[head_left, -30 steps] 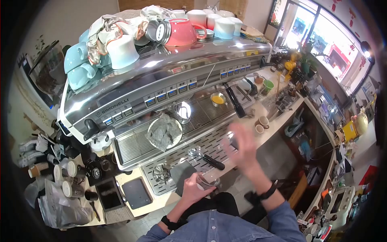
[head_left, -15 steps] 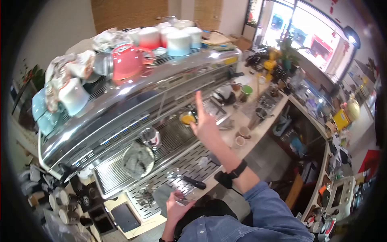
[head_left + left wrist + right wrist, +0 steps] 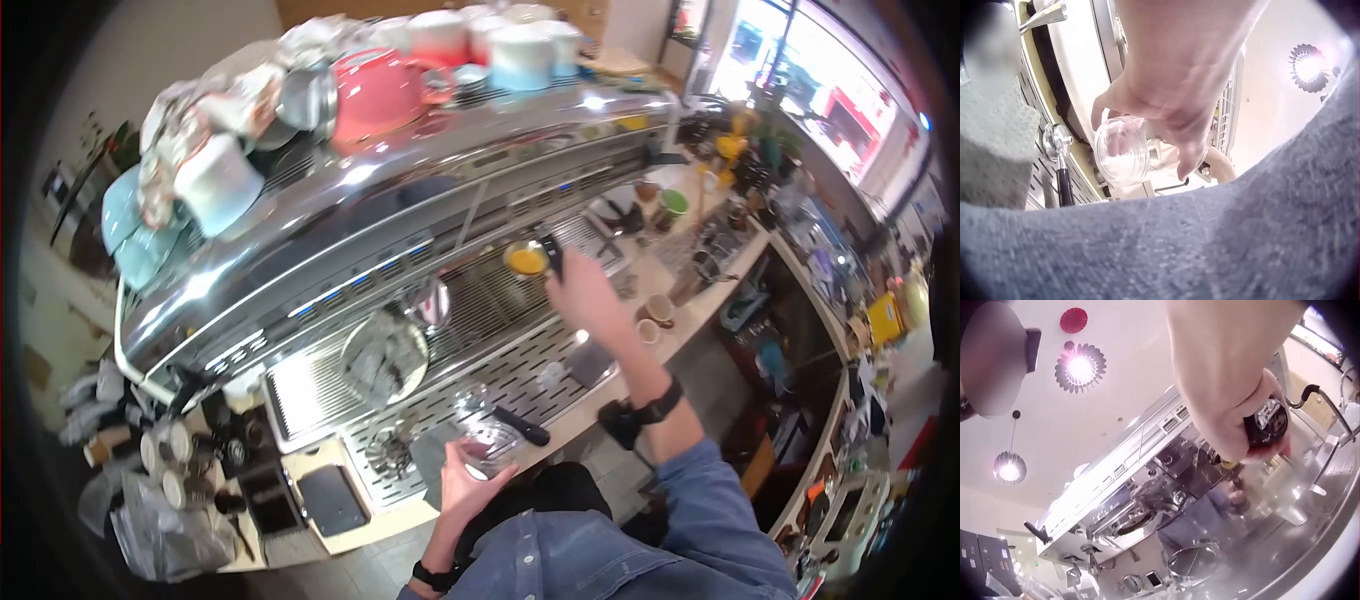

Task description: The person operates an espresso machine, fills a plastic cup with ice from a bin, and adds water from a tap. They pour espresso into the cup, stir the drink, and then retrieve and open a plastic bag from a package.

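Note:
My left hand (image 3: 472, 488) grips a clear glass (image 3: 492, 450) low near the counter's front edge; the left wrist view shows its ribbed, see-through wall (image 3: 1121, 152) between fingers and thumb. My right hand (image 3: 590, 295) is wrapped round a black portafilter handle (image 3: 553, 252) at the espresso machine (image 3: 380, 215). Its round end (image 3: 1270, 420) pokes out of the fist in the right wrist view. Just left of that handle, a small cup of yellow-orange liquid (image 3: 525, 261) stands on the drip grate. A second portafilter (image 3: 520, 426) lies on the slotted tray in front.
A grey cloth (image 3: 384, 362) lies in a round dish on the grate. Cups, a pink mug (image 3: 378, 95) and crumpled cloths crowd the machine's top. Two small brown cups (image 3: 655, 312) stand on the counter at right. A black scale (image 3: 333, 498) sits at front left.
My right hand has gone from over the counter's edge, passing with a finger extended, to the black handle and now grips it. The left hand keeps the glass. The head view has shifted.

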`<control>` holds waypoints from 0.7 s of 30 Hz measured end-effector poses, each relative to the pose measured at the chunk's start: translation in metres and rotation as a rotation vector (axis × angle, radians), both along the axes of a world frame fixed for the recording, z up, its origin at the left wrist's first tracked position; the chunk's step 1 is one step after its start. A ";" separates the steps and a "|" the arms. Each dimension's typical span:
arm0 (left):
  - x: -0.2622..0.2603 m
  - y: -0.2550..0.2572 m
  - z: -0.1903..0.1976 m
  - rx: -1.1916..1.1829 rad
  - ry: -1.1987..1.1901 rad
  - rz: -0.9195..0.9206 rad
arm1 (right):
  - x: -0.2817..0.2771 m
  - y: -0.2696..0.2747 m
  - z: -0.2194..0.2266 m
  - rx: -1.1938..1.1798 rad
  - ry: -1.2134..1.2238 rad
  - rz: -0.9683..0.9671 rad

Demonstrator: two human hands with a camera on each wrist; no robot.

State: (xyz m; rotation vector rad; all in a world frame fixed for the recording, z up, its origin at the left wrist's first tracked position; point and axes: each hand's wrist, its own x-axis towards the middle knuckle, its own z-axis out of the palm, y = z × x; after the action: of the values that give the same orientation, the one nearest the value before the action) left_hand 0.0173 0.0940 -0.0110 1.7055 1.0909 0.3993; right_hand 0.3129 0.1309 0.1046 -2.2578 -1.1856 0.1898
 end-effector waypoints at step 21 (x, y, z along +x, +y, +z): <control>-0.023 0.013 -0.027 0.145 -0.179 -0.209 | 0.003 -0.001 0.012 -0.050 0.079 0.014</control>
State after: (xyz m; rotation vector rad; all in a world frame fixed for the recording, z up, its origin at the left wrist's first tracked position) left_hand -0.0052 0.1066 -0.0380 1.8515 0.7615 0.4968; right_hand 0.3159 0.1295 0.1163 -2.2632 -1.1674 0.3145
